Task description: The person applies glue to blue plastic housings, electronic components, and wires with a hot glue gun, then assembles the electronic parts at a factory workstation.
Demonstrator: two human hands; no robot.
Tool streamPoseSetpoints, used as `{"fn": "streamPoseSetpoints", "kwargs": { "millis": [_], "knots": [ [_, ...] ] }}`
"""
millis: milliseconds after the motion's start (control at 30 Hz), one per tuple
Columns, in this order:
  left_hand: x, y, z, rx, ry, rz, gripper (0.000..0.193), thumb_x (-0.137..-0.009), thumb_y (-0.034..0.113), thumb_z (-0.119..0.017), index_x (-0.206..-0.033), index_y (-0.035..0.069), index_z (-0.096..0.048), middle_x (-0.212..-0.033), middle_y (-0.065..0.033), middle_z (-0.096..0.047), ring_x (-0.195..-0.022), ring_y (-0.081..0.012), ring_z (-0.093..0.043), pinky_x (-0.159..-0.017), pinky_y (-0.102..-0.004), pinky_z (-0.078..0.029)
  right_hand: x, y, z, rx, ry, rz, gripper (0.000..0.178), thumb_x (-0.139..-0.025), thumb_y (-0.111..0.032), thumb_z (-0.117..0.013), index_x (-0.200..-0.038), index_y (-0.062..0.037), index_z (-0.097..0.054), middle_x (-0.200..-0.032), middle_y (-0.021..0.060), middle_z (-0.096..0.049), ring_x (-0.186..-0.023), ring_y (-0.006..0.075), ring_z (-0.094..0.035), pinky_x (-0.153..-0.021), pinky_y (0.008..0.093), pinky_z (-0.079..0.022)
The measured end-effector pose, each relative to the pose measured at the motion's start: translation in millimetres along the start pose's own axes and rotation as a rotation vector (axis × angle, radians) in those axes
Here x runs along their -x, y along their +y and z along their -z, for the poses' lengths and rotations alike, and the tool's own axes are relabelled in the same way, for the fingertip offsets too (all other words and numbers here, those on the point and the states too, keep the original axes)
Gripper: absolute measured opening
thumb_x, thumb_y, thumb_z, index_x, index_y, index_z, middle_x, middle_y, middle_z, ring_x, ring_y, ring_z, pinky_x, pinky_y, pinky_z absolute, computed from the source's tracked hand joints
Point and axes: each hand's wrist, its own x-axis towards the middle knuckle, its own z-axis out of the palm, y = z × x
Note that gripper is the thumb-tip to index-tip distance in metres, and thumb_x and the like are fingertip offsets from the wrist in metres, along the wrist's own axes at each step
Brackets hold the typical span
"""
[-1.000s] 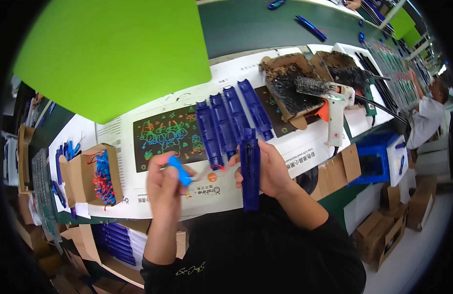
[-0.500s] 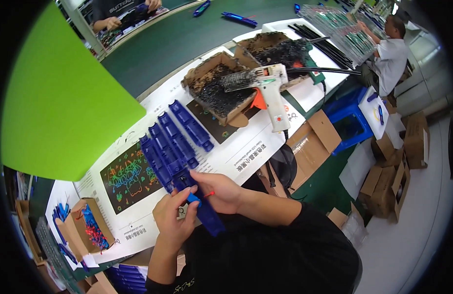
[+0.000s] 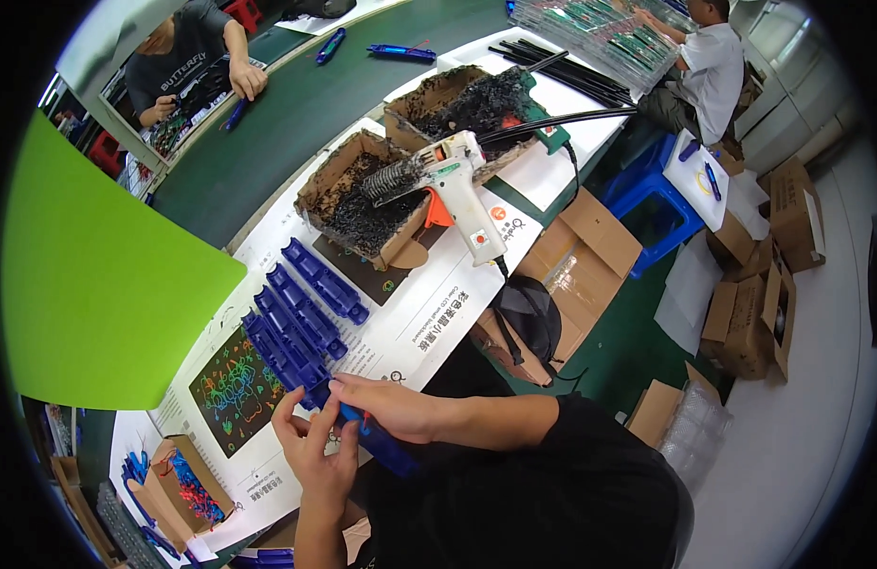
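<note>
Dark-blue shell (image 3: 386, 450) close before torso, right hand (image 3: 398, 410) closed round it. Left hand (image 3: 317, 453) half-curled, fingertips at blue cell (image 3: 351, 414) lying along shell; pinching or pressing, cannot tell. Cell seemingly partway in, full seating hidden by fingers. Just beyond, four matching shells (image 3: 308, 311) side by side on paper-covered worktop (image 3: 429, 299), no blue cells visible inside. More wired cells (image 3: 194, 488) boxed at left, unused. Farther, glue gun (image 3: 457, 190) unheld, nozzle over stained carton (image 3: 401, 248).

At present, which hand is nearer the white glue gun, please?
Right: in the picture, the right hand is below the glue gun; the left hand is lower and farther left.
</note>
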Motion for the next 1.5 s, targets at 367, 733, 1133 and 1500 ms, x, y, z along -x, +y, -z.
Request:
{"fn": "streamPoseSetpoints", "kwargs": {
  "millis": [367, 733, 1133, 1500],
  "knots": [
    [-1.0, 9.5, -6.8, 0.47, 0.046, 0.34, 0.055, -0.088, 0.022, -0.053, -0.133, 0.002, -0.029, -0.122, -0.0112, -0.04, -0.086, -0.0126, -0.045, -0.072, -0.0257, -0.043, -15.6, 11.6, 8.0, -0.052, -0.035, 0.163, 0.022, -0.092, -0.02, -0.05, -0.107, -0.0043, -0.05, -0.09, 0.0035, -0.055, -0.076, 0.0093, -0.052, -0.064, 0.0234, -0.047],
    [22.0, 9.0, -10.8, 0.6, -0.345, 0.531, 0.065, -0.089, 0.026, -0.053, -0.14, 0.002, -0.019, -0.13, -0.0116, -0.04, -0.12, -0.0219, -0.041, -0.1, -0.0334, -0.031, -2.5, 14.2, 21.4, -0.126, 0.031, 0.375, 0.015, -0.094, -0.015, -0.045, -0.101, -0.0027, -0.05, -0.087, 0.0031, -0.057, -0.07, 0.0092, -0.055, -0.063, 0.0234, -0.048],
    [5.7, 7.0, 3.0, 0.982, -0.278, 0.633, 0.059, -0.086, 0.004, -0.054, -0.136, 0.004, -0.023, -0.101, -0.0087, -0.054, -0.086, -0.0123, -0.055, -0.078, -0.0259, -0.043, -6.8, -32.7, -5.4, -0.049, -0.038, 0.151, 0.051, -0.094, -0.037, -0.021, -0.12, 0.0013, -0.043, -0.111, 0.0154, -0.056, -0.091, 0.0231, -0.058, -0.083, 0.0378, -0.046],
    [30.4, -59.5, 42.2, 1.008, 0.066, 0.591, 0.048, -0.087, 0.004, -0.047, -0.131, 0.005, -0.028, -0.097, -0.0109, -0.053, -0.071, -0.0116, -0.052, -0.065, -0.0246, -0.047, -57.7, -59.6, -47.6, 0.122, -0.027, 0.031, 0.046, -0.093, -0.034, -0.032, -0.118, 0.0023, -0.046, -0.113, 0.0188, -0.055, -0.095, 0.0255, -0.057, -0.084, 0.0404, -0.046]
  ]
}}
